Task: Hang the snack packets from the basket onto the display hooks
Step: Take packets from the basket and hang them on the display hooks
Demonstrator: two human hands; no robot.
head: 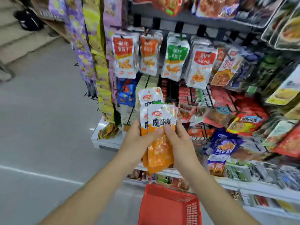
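From my remote seat the first thing I read is the bundle of snack packets [159,127]. Each one is white on top and orange below, with a red oval logo and big black Chinese characters. Motion blur keeps me from reading them with any certainty.

The left hand [138,137] grips the bundle's left edge, with its thumb laid across the front and its fingers curled out of sight behind. The right hand [180,140] grips the right edge the same way. The two thumb tips almost touch on the front packet, and both forearms reach up from the bottom of the view.

Just above and behind the bundle hangs a matching packet [150,96] with the same red oval logo. Higher above the bundle is a row of white pouches: a red-labelled pouch [124,56], an orange-labelled pouch [148,54], a green-labelled pouch [176,57] and another red one [201,67]. Their writing is Chinese and blurred. Up and to the left of the bundle is a blue packet [125,93], and further left are purple and yellow strips [97,62]. To the right of the bundle, crowded racks of red and blue bags [227,143] fill the shelf.

Directly below the bundle, the red basket [170,194] stands on the grey floor [40,111].
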